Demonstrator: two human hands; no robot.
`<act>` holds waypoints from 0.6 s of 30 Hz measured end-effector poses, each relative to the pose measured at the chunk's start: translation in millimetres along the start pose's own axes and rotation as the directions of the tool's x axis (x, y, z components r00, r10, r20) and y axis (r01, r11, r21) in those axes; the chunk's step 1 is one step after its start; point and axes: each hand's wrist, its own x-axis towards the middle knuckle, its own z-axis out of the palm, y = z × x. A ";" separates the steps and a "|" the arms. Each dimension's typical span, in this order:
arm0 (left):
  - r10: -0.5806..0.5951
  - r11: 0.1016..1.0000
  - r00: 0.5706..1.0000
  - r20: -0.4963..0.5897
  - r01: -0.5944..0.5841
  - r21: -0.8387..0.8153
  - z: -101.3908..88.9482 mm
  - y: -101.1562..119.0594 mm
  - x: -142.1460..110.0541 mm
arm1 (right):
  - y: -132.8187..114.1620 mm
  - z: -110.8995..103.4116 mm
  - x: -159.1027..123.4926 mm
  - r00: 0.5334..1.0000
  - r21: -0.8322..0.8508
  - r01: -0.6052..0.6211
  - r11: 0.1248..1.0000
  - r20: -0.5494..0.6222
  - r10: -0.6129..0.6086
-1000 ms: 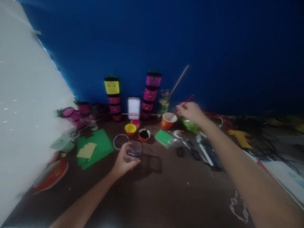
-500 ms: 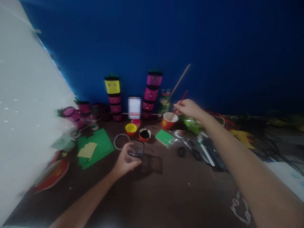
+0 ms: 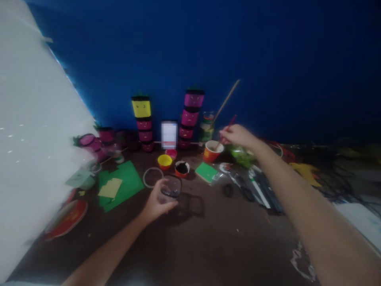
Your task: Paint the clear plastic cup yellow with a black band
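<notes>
My left hand (image 3: 157,204) grips a clear plastic cup (image 3: 172,188) with dark rims, held above the dark table. My right hand (image 3: 236,134) is closed on a red paintbrush (image 3: 232,121), its lower end inside an orange paper cup (image 3: 210,154) with a white interior. In front of my left hand stand a small cup of black paint (image 3: 181,169), a yellow cup (image 3: 164,161) and a pink cup (image 3: 171,154). A clear round lid (image 3: 152,177) lies beside my left hand.
Green sheets (image 3: 131,186) lie at left, near a red round lid (image 3: 70,218). Two stacks of decorated cups, one pink (image 3: 189,117) and one yellow-topped (image 3: 141,108), stand at the blue wall. Scissors (image 3: 245,192) and pens (image 3: 262,188) lie right of a green pad (image 3: 206,171).
The brush has dipped very slightly deeper into the orange paper cup. My left hand keeps the clear cup in nearly the same place.
</notes>
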 end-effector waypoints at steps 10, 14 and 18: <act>0.014 1.000 1.000 0.003 -0.014 -0.001 1.9 5.3 -2.0 | -0.5 -0.8 0.2 1.000 -0.037 -0.002 0.999 -0.032 0.001; 0.011 1.000 1.000 0.011 -0.011 0.007 2.1 5.7 -2.3 | 3.2 -3.9 2.9 0.999 0.029 0.043 0.999 -0.024 -0.042; 0.000 1.000 1.000 0.024 0.000 0.004 0.4 2.8 -1.8 | 7.0 -4.3 5.4 0.998 0.110 0.051 0.993 0.017 -0.054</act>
